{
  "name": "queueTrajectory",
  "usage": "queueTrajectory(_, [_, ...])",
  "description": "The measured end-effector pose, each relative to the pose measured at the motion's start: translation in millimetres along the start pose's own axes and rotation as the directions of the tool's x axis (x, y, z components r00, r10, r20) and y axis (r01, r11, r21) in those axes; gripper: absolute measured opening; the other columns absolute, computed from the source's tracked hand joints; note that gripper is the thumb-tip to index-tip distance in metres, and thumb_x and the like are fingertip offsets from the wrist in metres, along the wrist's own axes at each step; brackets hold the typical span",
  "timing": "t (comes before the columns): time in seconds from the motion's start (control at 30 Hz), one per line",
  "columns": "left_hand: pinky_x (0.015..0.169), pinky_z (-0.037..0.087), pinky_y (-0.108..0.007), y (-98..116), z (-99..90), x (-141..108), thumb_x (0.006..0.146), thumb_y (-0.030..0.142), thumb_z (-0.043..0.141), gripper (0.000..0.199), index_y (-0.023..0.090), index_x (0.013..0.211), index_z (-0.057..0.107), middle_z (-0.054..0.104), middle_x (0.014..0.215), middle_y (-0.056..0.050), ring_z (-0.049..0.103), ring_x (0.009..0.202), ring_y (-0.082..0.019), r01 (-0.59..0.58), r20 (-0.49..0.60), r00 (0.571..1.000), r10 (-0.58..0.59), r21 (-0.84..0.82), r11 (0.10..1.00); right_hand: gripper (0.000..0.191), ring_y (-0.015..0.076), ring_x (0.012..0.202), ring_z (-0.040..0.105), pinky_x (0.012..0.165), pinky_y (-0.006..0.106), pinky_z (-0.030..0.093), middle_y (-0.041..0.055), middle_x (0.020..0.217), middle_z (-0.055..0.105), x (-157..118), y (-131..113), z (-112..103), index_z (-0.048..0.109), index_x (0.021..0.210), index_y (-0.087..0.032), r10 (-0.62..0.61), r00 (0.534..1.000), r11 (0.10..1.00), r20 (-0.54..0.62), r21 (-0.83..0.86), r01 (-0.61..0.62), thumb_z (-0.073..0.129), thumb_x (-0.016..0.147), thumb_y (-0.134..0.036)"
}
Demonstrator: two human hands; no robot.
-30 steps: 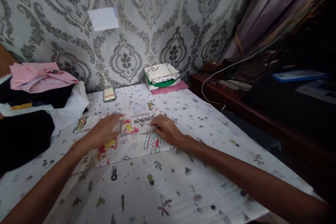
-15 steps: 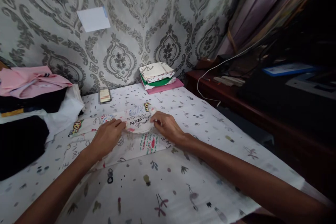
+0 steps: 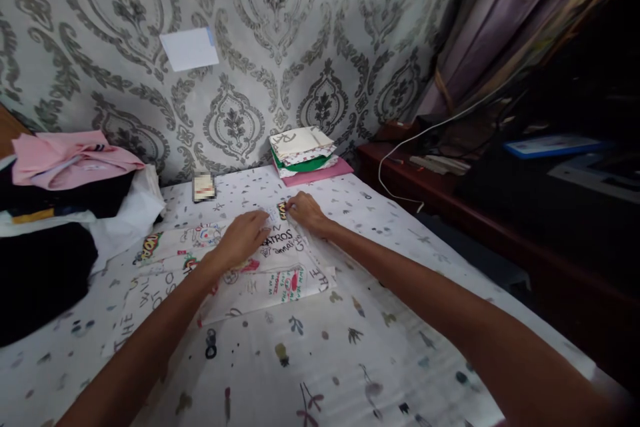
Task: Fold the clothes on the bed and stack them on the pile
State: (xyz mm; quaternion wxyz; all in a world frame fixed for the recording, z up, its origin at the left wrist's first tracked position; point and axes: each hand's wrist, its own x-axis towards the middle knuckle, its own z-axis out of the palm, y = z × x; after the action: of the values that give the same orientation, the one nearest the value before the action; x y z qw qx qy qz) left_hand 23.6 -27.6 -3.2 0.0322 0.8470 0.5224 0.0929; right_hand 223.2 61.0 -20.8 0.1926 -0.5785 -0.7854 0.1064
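Observation:
A white fabric piece with handwriting and coloured drawings (image 3: 285, 253), seemingly a garment, lies partly folded on the bed. My right hand (image 3: 306, 215) pinches its far right corner between thumb and fingers. Close by on the left, my left hand (image 3: 244, 235) is bent over the far part of the same fabric, its fingertips closed on the cloth; the fingertips are partly hidden. Lettering and a bright "NOA"-like patch (image 3: 149, 247) show on the part spread out to the left, and green and red writing shows on the near strip.
Folded cloths are stacked (image 3: 303, 153) by the wall. At the left lie a pink garment (image 3: 75, 157), black clothes (image 3: 45, 273) and a white plastic bag (image 3: 120, 220). A small pixelated item (image 3: 204, 187) sits near the wall. A dark red desk with a white cable (image 3: 383, 167) stands right.
Both hands have moved away from me, carrying the fabric's edge toward its far side. More of the black lettering now shows spread flat. The camera view has shifted slightly.

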Motion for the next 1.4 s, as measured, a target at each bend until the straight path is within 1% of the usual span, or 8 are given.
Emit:
queueTrajectory(0.17, [0.122,0.022,-0.057,13.1,26.9,6.0,0.105,0.04,0.034,0.049,0.021,0.148,0.043,0.033,0.163,-0.013,0.027,0.152,-0.028,-0.032,0.124,0.992,0.032,-0.006,0.999,0.037,0.0272,0.109,0.062,0.096,0.035,0.047,0.0148,0.117,0.068,-1.6,13.6,6.5,0.072,0.124,-0.019,0.012,0.999,0.999,-0.034,-0.034,-0.013,0.057,0.089,-0.019])
queueTrajectory(0.37, [0.126,0.018,-0.05,6.5,3.4,-16.0,0.104,0.045,0.032,0.055,0.019,0.153,0.036,0.028,0.165,-0.012,0.024,0.153,-0.023,-0.017,0.154,0.988,0.034,-0.105,0.994,0.039,0.0305,0.118,0.058,0.103,0.041,0.045,0.016,0.123,0.067,3.8,-8.2,17.3,0.069,0.125,-0.015,-0.197,0.976,0.98,-0.095,-0.011,0.196,0.046,0.094,-0.021])
queueTrajectory(0.5, [0.123,0.024,-0.048,-39.7,-15.0,-44.9,0.103,0.042,0.036,0.055,0.017,0.152,0.036,0.034,0.162,-0.015,0.03,0.15,-0.026,0.208,0.081,0.975,-0.207,0.0,0.978,0.047,0.0315,0.135,0.049,0.112,0.045,0.04,0.0177,0.143,0.056,-4.3,-28.5,37.9,0.058,0.136,-0.012,-0.436,0.899,0.9,-0.038,-0.018,0.436,0.044,0.097,-0.034])
queueTrajectory(0.73, [0.114,0.037,-0.045,-142.9,-39.1,-130.6,0.099,0.037,0.034,0.052,0.012,0.144,0.044,0.048,0.153,-0.018,0.046,0.14,-0.029,0.544,0.077,0.829,-0.554,0.118,0.83,0.058,0.0336,0.142,0.043,0.117,0.046,0.036,0.0247,0.147,0.051,-11.0,-23.4,60.9,0.052,0.14,-0.003,-0.409,0.91,0.903,0.069,-0.115,0.415,0.04,0.099,-0.043])
queueTrajectory(0.83, [0.11,0.041,-0.041,-160.9,-46.9,-158.0,0.098,0.041,0.035,0.054,0.015,0.144,0.045,0.052,0.149,-0.015,0.052,0.133,-0.026,0.561,0.037,0.825,-0.563,0.055,0.826,0.057,0.0335,0.141,0.044,0.116,0.047,0.036,0.023,0.147,0.052,-8.9,-20.6,61.4,0.052,0.14,-0.006,-0.416,0.907,0.9,0.064,-0.115,0.42,0.041,0.098,-0.043])
queueTrajectory(1.0, [0.104,0.044,-0.043,-148.9,-59.5,-163.8,0.091,0.04,0.047,0.042,0.019,0.127,0.057,0.058,0.137,-0.012,0.054,0.126,-0.027,0.405,0.033,0.91,-0.412,0.133,0.905,0.051,0.0349,0.137,0.047,0.113,0.047,0.038,0.0233,0.145,0.053,-16.5,-32.3,49.8,0.054,0.138,-0.008,-0.412,0.91,0.903,0.046,-0.116,0.414,0.044,0.098,-0.037])
queueTrajectory(1.27, [0.085,0.05,-0.038,-131.5,-69.8,-151.6,0.092,0.013,0.038,0.029,0.02,0.104,0.062,0.066,0.12,-0.011,0.062,0.111,-0.027,0.366,0.146,0.882,-0.447,0.384,0.848,0.018,0.0271,0.109,0.058,0.093,0.038,0.047,0.0146,0.115,0.065,-37.0,-139.5,32.4,0.068,0.105,-0.014,-0.643,0.731,0.739,0.229,-0.066,0.671,0.054,0.093,-0.018])
queueTrajectory(1.4, [0.082,0.05,-0.035,-131.6,-76.9,-159.6,0.094,0.016,0.035,0.027,0.021,0.102,0.061,0.068,0.113,-0.01,0.064,0.106,-0.025,0.416,0.059,0.887,-0.458,0.33,0.848,0.021,0.0268,0.11,0.057,0.085,0.034,0.049,0.0147,0.115,0.065,-33.4,-170.3,39.6,0.067,0.104,-0.015,-0.59,0.755,0.758,0.286,-0.125,0.64,0.048,0.096,-0.015])
